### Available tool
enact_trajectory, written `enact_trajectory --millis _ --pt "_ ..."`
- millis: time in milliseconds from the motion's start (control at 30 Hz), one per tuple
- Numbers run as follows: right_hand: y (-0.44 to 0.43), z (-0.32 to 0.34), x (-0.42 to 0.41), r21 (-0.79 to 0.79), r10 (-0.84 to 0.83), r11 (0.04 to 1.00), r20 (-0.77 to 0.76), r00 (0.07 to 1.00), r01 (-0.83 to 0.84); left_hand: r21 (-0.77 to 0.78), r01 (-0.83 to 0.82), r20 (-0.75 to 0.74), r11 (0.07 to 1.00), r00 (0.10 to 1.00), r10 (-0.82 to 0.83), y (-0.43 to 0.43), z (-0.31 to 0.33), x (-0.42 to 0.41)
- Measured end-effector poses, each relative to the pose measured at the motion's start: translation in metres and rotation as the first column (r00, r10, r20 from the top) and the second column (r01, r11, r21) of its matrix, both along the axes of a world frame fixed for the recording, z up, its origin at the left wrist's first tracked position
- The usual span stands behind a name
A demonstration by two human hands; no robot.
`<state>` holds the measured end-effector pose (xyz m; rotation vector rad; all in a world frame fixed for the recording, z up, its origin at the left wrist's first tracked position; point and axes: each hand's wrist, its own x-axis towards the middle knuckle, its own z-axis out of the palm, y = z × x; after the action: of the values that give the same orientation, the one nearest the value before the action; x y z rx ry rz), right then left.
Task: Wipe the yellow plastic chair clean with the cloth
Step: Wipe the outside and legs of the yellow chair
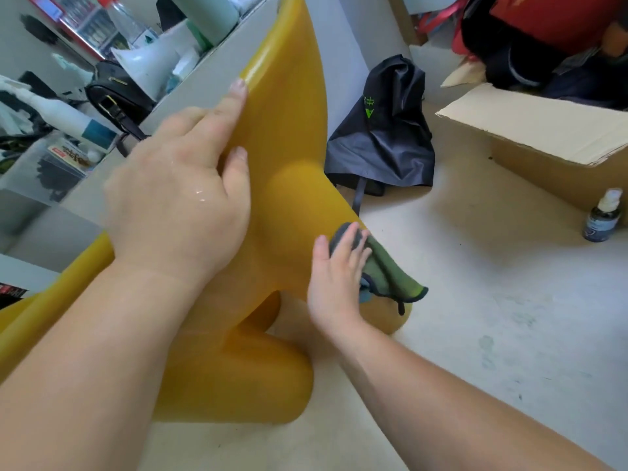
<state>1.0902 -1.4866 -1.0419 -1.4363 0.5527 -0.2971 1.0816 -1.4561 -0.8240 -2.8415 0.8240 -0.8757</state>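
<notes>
**Head view: chair tipped, cloth on its leg**

Head cam, only view.

- Yellow plastic chair (285, 130) fills the centre-left of the frame and runs diagonally from lower left to top centre. It looks tipped off upright. Two rounded legs show: one (306, 205) points right toward the floor (492, 317), the other (238, 379) is lower and closer to the camera.
- Left hand (180, 198) grips the chair's rim. The index finger lies along the edge and the thumb presses on the near yellow face. The other fingers are hidden behind the rim. There are wet glints on the back of the hand.
- Right hand (336, 277) is flat on the cloth (387, 273), with fingers nearly straight and the thumb splayed, pressing it against the right-pointing leg near its lower end. It isn't pinching the cloth.
- The cloth is green with dark edging, and a grey patch shows under the fingers. Its loose corner hangs off the leg to the right.

Surroundings:
- A black bag (384, 137) with green print sits on the floor just behind the chair.
- An open cardboard box (543, 137) is at right, with a small dark spray bottle (603, 215) standing on the floor just in front of it.
- On the left is a cluttered shelf with a black handbag (115, 96) and a white bottle (61, 113). The rest of it is too blurred to make out.
</notes>
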Motion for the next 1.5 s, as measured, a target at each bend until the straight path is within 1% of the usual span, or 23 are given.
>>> enact_trajectory --millis 100,167,233,300,367,400,433,533,600,700,733,767,800,867,900,933,967,1033,1100,1167,1267,1367,1500 --pt "0.022 0.034 -0.015 -0.123 0.058 0.992 0.147 0.987 -0.04 0.007 0.053 -0.053 0.999 0.997 -0.053 0.005 0.004 -0.002" --pt "0.017 0.033 -0.011 -0.23 0.019 0.973 0.205 0.979 0.029 -0.024 0.093 -0.099 0.995 0.991 -0.095 0.015 0.01 -0.008" --pt "0.009 0.008 -0.002 -0.29 -0.036 0.951 0.23 0.973 0.104 -0.033 0.117 -0.11 0.993 0.987 -0.12 0.033 0.016 -0.017" --pt "0.006 -0.028 0.003 -0.208 -0.105 0.97 0.097 0.99 0.123 0.004 0.12 -0.099 0.993 0.988 -0.119 0.056 0.021 -0.024" --pt "0.011 -0.054 0.001 -0.005 -0.118 0.993 -0.101 0.988 0.118 -0.005 0.14 -0.128 0.99 0.982 -0.139 0.082 0.027 -0.024" --pt "0.017 -0.061 -0.002 0.053 -0.101 0.993 -0.148 0.984 0.11 0.003 0.145 -0.151 0.989 0.978 -0.143 0.096 0.028 -0.022" --pt "0.025 -0.062 -0.005 0.054 -0.091 0.994 -0.154 0.984 0.1 0.025 0.147 -0.175 0.989 0.974 -0.14 0.112 0.028 -0.018" --pt "0.062 -0.032 -0.014 -0.084 -0.071 0.994 0.009 0.997 0.072 0.042 0.179 -0.256 0.983 0.953 -0.163 0.145 0.031 -0.015" --pt "0.082 0.001 -0.014 -0.204 -0.057 0.975 0.14 0.989 0.085 -0.052 0.165 -0.351 0.985 0.92 -0.173 0.155 0.031 -0.014" --pt "0.081 0.03 -0.004 -0.264 -0.134 0.943 0.258 0.957 0.204 0.005 0.186 -0.401 0.983 0.901 -0.168 0.161 0.037 -0.003" --pt "0.074 0.027 -0.001 -0.281 -0.171 0.927 0.272 0.947 0.248 0.055 0.205 -0.38 0.977 0.909 -0.17 0.159 0.043 -0.005" --pt "0.066 0.014 0.003 -0.29 -0.206 0.915 0.26 0.943 0.28 0.092 0.233 -0.429 0.968 0.887 -0.172 0.165 0.046 0.001" --pt "0.058 0.002 0.004 -0.245 -0.239 0.926 0.205 0.949 0.287 0.178 0.224 -0.392 0.958 0.909 -0.14 0.16 0.049 -0.002" --pt "0.047 -0.02 0.004 0.008 -0.274 0.962 0.027 0.961 0.274 0.237 0.222 -0.363 0.946 0.923 -0.125 0.157 0.057 -0.002" --pt "0.046 -0.023 0.002 0.12 -0.253 0.959 -0.041 0.967 0.256 0.206 0.219 -0.383 0.954 0.915 -0.128 0.158 0.058 -0.001" --pt "0.049 -0.02 -0.002 0.157 -0.227 0.959 -0.066 0.972 0.235 0.2 0.217 -0.393 0.955 0.911 -0.124 0.158 0.059 -0.001" --pt "0.055 -0.013 -0.006 0.167 -0.217 0.961 -0.04 0.975 0.221 0.188 0.226 -0.413 0.956 0.901 -0.132 0.159 0.059 -0.001" --pt "0.071 0.016 -0.016 0.212 -0.209 0.959 0.093 0.974 0.185 0.156 0.237 -0.436 0.959 0.888 -0.149 0.167 0.059 0.002" --pt "0.086 0.047 -0.026 0.181 -0.161 0.976 0.241 0.957 0.119 0.111 0.254 -0.476 0.961 0.862 -0.173 0.175 0.06 0.002" --pt "0.091 0.071 -0.032 0.159 -0.112 0.985 0.322 0.94 0.063 0.072 0.274 -0.521 0.959 0.83 -0.198 0.184 0.06 0.005" --pt "0.094 0.086 -0.039 0.158 -0.062 0.987 0.358 0.932 0.005 0.02 0.329 -0.557 0.944 0.788 -0.263 0.193 0.061 0.006" --pt "0.11 0.093 -0.053 0.163 0.029 0.982 0.353 0.935 -0.092 -0.086 0.389 -0.625 0.917 0.696 -0.354 0.194 0.056 0.007" --pt "0.135 0.108 -0.074 0.177 0.042 0.979 0.319 0.947 -0.104 -0.156 0.471 -0.64 0.868 0.621 -0.452 0.197 0.048 0.021"
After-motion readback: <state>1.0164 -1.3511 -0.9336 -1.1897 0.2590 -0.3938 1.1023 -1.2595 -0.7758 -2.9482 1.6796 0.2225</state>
